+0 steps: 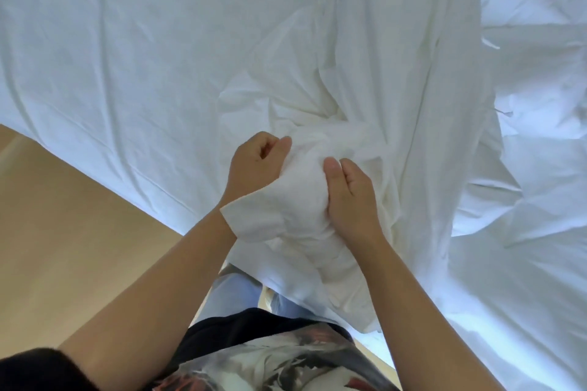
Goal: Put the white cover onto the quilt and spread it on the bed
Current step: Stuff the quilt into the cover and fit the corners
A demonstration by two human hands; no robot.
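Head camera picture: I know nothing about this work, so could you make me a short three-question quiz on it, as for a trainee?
1. True or false: the left hand and the right hand both grip the bunched white cover.
2. What shows beside the bed, at lower left? A. a blue rug B. a tan floor C. a pile of pillows
3. Fill in: the bunched part sits ___ the two hands.
Key: 1 true; 2 B; 3 between.
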